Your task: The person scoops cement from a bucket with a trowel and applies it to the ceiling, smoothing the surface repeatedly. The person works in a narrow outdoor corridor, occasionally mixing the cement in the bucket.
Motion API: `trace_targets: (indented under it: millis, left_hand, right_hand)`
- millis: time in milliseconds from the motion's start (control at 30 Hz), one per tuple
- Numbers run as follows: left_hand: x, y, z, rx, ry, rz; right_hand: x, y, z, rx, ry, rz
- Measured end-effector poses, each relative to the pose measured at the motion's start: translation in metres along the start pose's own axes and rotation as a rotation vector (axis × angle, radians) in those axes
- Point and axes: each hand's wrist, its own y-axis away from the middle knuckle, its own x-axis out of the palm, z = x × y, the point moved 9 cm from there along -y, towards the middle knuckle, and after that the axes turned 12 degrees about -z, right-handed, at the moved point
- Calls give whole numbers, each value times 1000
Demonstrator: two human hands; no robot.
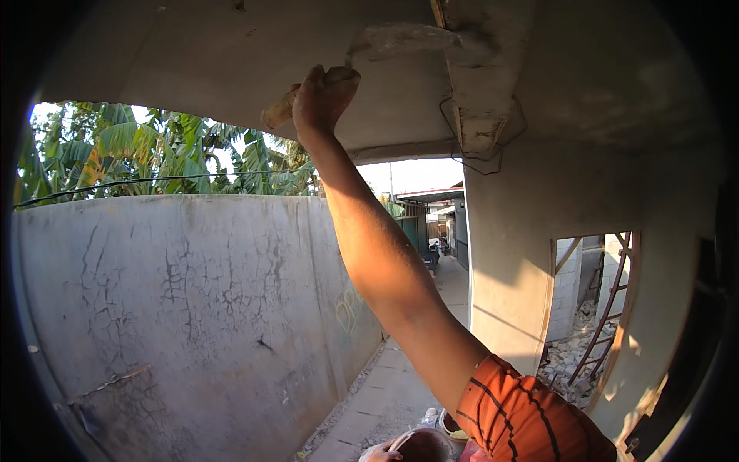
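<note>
Raised overhead, my right hand (323, 100) is wrapped round the pale wooden handle (279, 112) of a plastering trowel. The trowel's blade (400, 40) lies close up against the grey ceiling (231, 61), its far end by the beam (486, 92). Whether the blade carries plaster cannot be made out. At the lower edge, my left hand (379, 454) grips the rim of a round brownish tub (422, 437). Most of that hand is cut off by the picture's edge. My right arm wears an orange sleeve with dark stripes.
A cracked grey wall (192, 308) runs along the left, with banana plants (154, 146) behind it. Bent wire (481, 158) hangs round the beam's end. Another bucket (453, 425) stands below. Through the opening at right show a ladder (608, 323) and rubble (566, 366).
</note>
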Motion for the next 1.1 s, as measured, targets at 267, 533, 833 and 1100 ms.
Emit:
trace_targets:
  millis: [267,533,833,1100]
  left_hand:
    - [0,-9,32,-26,219,86]
    - [-4,-25,65,-30,327,130]
    - [-8,-38,82,-79,265,84]
    - [-7,-33,65,-18,333,74]
  right_hand:
    - [-22,65,-22,-62,144,173]
    - [-103,4,-11,-397,250,-169]
    - [-110,-78,-6,-502,395,-184]
    - [-113,-99,-67,-302,251,-120]
